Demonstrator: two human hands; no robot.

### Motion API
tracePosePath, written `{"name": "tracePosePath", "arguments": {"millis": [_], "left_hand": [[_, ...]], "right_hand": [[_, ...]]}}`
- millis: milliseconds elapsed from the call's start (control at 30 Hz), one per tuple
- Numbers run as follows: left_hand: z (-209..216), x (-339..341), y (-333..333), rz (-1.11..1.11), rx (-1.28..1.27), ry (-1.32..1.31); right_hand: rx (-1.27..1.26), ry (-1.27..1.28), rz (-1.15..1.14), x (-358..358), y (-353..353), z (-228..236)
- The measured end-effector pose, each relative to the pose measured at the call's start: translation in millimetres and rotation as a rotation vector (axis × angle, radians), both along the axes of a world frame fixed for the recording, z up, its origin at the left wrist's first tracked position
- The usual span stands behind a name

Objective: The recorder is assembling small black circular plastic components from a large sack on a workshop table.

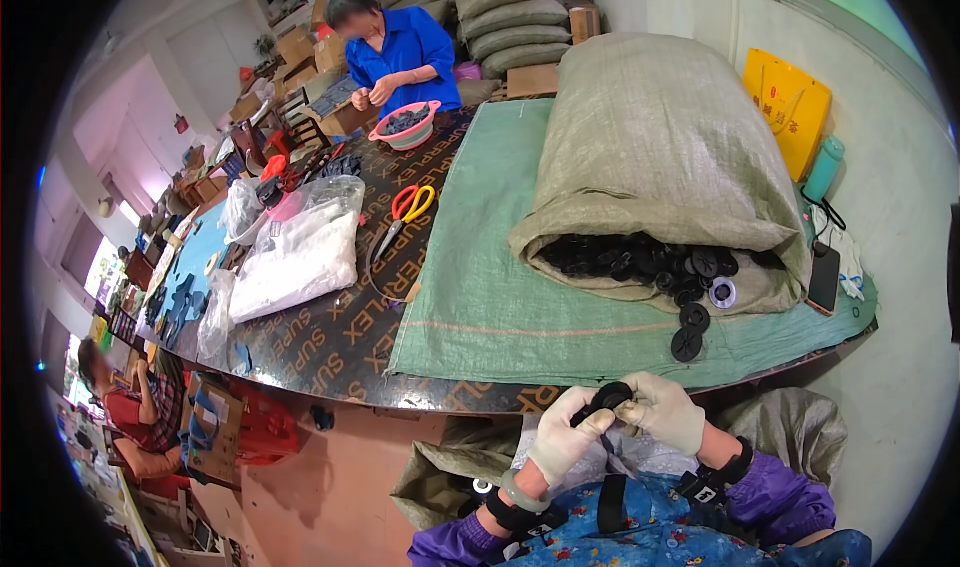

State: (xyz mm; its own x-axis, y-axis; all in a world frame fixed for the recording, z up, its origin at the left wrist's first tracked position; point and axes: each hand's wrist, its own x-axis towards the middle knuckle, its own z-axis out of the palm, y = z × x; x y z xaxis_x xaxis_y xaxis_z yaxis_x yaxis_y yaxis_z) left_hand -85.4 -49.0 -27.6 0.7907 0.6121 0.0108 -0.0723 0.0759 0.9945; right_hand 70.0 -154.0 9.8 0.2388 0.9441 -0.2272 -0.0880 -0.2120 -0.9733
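Observation:
In front of the table's near edge, both my hands, in white gloves, are close together at a black round plastic disc point(607, 398). My left hand point(563, 440) grips it between thumb and fingers. From the other side, my right hand point(664, 414) pinches at its edge; the fingertips partly hide what they hold. A large woven sack point(668, 127) lies on the table with its mouth toward me, full of similar black discs point(625, 258). Two black discs point(689, 332) have spilled onto the green woven sheet point(480, 297), and a whitish ring-shaped disc point(722, 292) sits at the sack's mouth.
Scissors point(403, 212) with red and yellow handles and a clear bag of white material point(300, 267) lie on the dark table point(345, 352). A phone point(823, 279) and teal bottle point(824, 170) stand at right. Across the table, a person in blue point(405, 57) works over a pink-rimmed basin point(408, 139).

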Motion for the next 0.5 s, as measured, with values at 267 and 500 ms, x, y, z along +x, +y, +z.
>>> {"name": "tracePosePath", "arguments": {"millis": [267, 500], "left_hand": [[22.6, -2.3, -1.0, -0.005, 0.407, 0.058], [4.8, 5.7, 1.5, -0.026, 0.266, 0.035]], "right_hand": [[0.142, -0.458, -0.067, -4.5, -12.4, -7.2], [0.009, -0.158, -0.120, -8.3, -9.9, -12.5]]}}
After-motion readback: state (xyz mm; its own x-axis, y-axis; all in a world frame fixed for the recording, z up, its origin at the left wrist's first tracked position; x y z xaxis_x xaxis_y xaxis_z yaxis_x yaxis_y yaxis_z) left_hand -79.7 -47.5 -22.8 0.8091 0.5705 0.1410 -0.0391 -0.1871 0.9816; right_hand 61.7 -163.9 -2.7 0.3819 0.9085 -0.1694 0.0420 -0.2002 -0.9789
